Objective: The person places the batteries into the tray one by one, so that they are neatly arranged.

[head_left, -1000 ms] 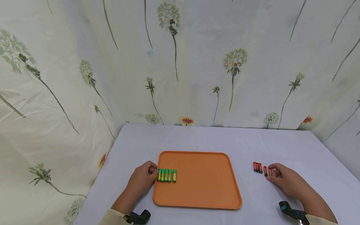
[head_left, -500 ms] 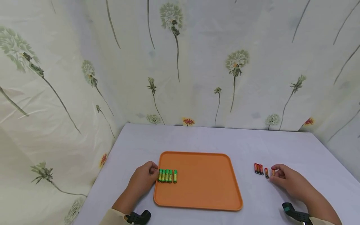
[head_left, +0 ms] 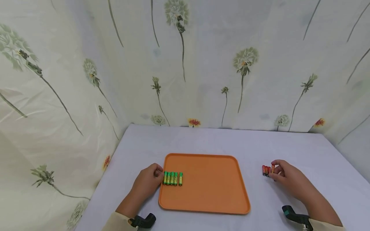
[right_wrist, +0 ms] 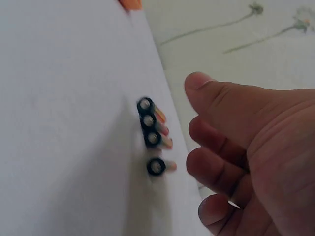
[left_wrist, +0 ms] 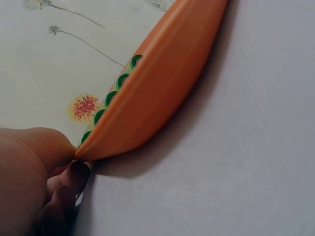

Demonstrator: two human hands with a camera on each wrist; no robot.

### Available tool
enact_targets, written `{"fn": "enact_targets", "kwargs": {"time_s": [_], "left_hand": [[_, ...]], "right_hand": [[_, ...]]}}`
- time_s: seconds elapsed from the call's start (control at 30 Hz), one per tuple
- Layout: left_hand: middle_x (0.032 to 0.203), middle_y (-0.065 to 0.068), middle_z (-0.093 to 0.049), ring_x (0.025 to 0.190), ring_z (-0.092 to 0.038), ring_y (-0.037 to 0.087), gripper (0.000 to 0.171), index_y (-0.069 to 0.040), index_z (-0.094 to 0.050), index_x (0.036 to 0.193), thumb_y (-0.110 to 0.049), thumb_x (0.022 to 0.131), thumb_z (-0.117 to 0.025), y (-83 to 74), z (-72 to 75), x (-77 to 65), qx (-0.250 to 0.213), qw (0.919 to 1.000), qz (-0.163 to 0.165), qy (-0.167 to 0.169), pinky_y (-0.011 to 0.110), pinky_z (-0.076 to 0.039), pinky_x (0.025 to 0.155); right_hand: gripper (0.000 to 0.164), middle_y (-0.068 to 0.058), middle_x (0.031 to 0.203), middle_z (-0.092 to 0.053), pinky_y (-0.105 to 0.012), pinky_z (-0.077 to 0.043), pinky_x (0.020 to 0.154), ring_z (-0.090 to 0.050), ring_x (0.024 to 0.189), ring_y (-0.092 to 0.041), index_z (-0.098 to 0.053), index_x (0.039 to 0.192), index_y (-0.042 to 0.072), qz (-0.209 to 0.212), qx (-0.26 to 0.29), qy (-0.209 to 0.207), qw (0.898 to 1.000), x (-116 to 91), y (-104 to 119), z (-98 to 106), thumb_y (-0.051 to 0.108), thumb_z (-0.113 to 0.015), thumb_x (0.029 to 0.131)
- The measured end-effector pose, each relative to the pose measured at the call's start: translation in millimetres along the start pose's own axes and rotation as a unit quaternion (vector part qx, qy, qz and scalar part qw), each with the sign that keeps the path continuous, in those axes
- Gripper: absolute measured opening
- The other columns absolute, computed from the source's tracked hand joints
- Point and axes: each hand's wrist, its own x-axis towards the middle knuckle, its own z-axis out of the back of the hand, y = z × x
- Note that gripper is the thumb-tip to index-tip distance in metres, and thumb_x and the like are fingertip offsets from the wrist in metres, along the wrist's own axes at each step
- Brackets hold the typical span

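Observation:
My left hand [head_left: 148,179] pinches the left rim of an orange tray [head_left: 208,186]; in the left wrist view the thumb [left_wrist: 54,147] lies at the tray's corner, other fingers below. Inside, along the left side, several green batteries [head_left: 172,178] stand side by side, the rightmost slightly apart. At the right, my right hand [head_left: 289,175] holds a red battery [head_left: 273,168] by its ends between thumb and forefinger. Three red batteries [head_left: 266,170] lie together just left of it. The right wrist view shows these and a separate battery [right_wrist: 156,166]; the held one is hidden there.
A white cloth covers the table [head_left: 199,139], with its back edge against a flower-printed curtain [head_left: 202,64]. More curtain hangs at both sides. Black wrist cameras [head_left: 143,221] are strapped to both wrists.
My right hand has moved left and away from me with the red battery, now over the red row. My left hand stays at the tray rim. The head view has shifted slightly.

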Motion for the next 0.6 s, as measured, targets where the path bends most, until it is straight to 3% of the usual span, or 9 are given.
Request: {"fn": "enact_targets", "kwargs": {"time_s": [0.17,0.33,0.6], "left_hand": [[0.083,-0.01,-0.065,0.075,-0.057,0.01,0.012,-0.019,-0.068,0.106,-0.026,0.098,-0.064,0.6,0.4,0.8,0.0,1.0,-0.003,0.0,0.033,-0.048,0.071],[0.083,-0.01,-0.065,0.075,-0.057,0.01,0.012,-0.018,-0.068,0.106,-0.026,0.098,-0.064,-1.5,1.9,1.7,-0.002,1.0,-0.004,-0.001,0.033,-0.048,0.071],[0.084,-0.01,-0.064,0.075,-0.057,0.011,0.013,-0.018,-0.067,0.108,-0.028,0.1,-0.065,-2.3,1.4,2.0,-0.004,0.9999,0.009,0.013,0.033,-0.047,0.071]], "right_hand": [[0.066,-0.008,0.106,-0.066,-0.035,-0.054,0.077,-0.059,0.093,-0.022,-0.048,0.141,-0.002,0.006,0.016,-0.019,1.0,0.9,19.2,-6.3,0.035,-0.077,0.095],[0.059,-0.003,0.103,-0.066,-0.028,-0.051,0.07,-0.059,0.089,-0.019,-0.052,0.138,0.002,0.043,0.028,-0.037,0.998,1.2,41.3,-12.2,0.032,-0.078,0.094],[0.055,0.0,0.097,-0.063,-0.028,-0.047,0.062,-0.054,0.082,-0.018,-0.055,0.138,0.005,0.07,0.032,0.008,0.997,3.2,87.1,-23.0,0.032,-0.077,0.095]]}}
